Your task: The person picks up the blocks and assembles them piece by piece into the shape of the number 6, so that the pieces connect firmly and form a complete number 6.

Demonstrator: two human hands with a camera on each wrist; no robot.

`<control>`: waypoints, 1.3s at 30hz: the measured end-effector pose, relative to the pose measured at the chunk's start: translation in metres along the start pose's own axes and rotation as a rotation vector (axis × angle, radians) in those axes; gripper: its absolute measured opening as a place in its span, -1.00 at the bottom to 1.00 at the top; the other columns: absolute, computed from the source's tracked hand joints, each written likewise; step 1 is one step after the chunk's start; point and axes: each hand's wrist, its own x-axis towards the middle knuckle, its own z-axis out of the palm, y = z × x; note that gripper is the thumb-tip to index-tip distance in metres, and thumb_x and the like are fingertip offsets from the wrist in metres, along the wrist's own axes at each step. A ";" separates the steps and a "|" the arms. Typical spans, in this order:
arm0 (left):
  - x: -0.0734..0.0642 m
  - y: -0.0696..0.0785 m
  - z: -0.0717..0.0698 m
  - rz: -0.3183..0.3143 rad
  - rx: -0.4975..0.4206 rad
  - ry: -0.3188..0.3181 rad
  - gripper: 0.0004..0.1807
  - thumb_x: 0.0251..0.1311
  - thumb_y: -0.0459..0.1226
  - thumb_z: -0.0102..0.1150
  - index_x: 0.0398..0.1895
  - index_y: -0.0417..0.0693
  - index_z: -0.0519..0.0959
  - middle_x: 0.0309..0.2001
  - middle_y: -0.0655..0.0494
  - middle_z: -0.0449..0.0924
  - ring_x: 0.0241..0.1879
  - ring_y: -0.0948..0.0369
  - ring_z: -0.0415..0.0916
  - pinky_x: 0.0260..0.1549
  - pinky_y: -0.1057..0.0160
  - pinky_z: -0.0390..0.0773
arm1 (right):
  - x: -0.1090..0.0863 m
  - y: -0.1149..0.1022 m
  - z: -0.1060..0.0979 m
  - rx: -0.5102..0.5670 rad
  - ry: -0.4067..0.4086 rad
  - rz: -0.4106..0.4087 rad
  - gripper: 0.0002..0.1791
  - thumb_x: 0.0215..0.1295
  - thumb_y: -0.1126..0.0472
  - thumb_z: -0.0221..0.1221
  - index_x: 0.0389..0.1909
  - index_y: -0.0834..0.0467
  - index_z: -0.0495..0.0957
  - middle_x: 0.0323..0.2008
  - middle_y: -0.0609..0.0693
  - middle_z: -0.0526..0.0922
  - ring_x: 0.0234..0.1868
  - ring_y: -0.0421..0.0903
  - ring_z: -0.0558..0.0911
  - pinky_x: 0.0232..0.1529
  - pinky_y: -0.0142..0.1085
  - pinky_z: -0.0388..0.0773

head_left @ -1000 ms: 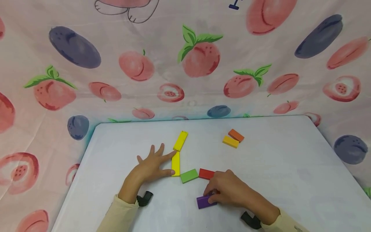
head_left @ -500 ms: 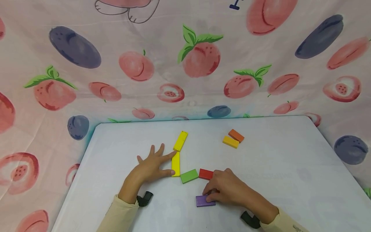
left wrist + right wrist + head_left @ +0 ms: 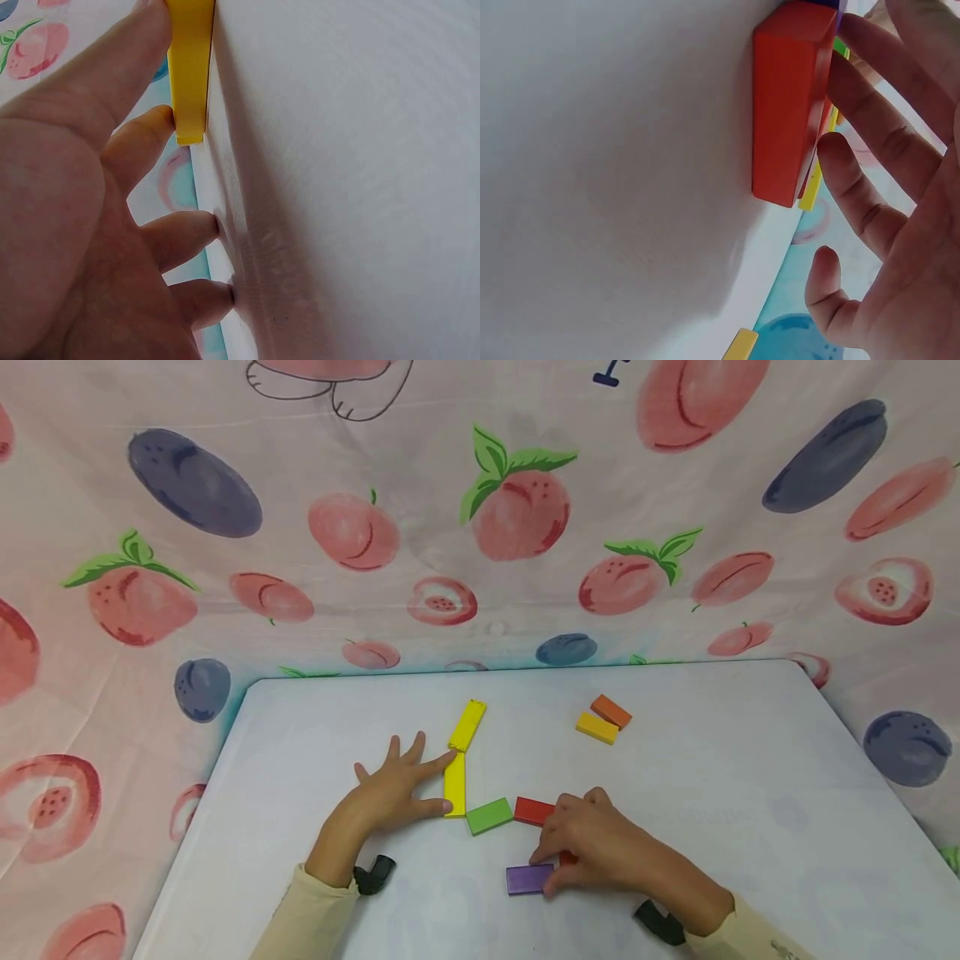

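My left hand (image 3: 395,789) lies spread on the white table, thumb and index fingertips at the left edge of a yellow block (image 3: 456,787). A second yellow block (image 3: 468,724) extends from its far end. Beside its near end lies a green block (image 3: 490,817), then a red block (image 3: 533,811). My right hand (image 3: 600,843) pinches the right end of a purple block (image 3: 527,880), which lies flat, between thumb and index finger. Another red block (image 3: 791,105) adjoins the purple one beneath that palm, mostly hidden in the head view; the right wrist view shows its long side.
Farther back on the table (image 3: 720,760) an orange block (image 3: 611,711) and a yellow-orange block (image 3: 597,727) lie against each other. Behind the table's far edge hangs a fruit-patterned cloth (image 3: 420,535).
The purple block has turned straighter and settled flat. My right hand has shifted slightly right, its thumb sliding from the block's top to its right end. The left hand has stayed still.
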 end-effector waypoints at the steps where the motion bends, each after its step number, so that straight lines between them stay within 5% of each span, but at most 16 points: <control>1: 0.000 0.000 0.000 0.000 0.000 0.000 -0.19 0.16 0.21 0.36 0.50 0.58 0.30 0.67 -0.08 -0.11 0.62 -0.31 -0.39 0.18 -0.75 -0.36 | 0.000 0.000 0.000 -0.003 0.002 0.000 -0.64 0.01 -0.29 0.47 -0.13 -0.38 0.77 -0.33 -0.54 0.64 -0.15 -0.39 0.39 -0.15 -0.16 0.20; 39: 0.001 -0.002 0.001 0.001 -0.002 -0.002 -0.19 0.15 0.23 0.35 0.50 0.59 0.29 0.67 -0.06 -0.10 0.62 -0.31 -0.39 0.18 -0.75 -0.37 | -0.003 0.001 0.006 -0.034 0.009 -0.014 -0.69 -0.08 -0.22 0.55 -0.25 -0.37 0.79 -0.31 -0.45 0.50 -0.11 -0.36 0.35 -0.11 -0.10 0.13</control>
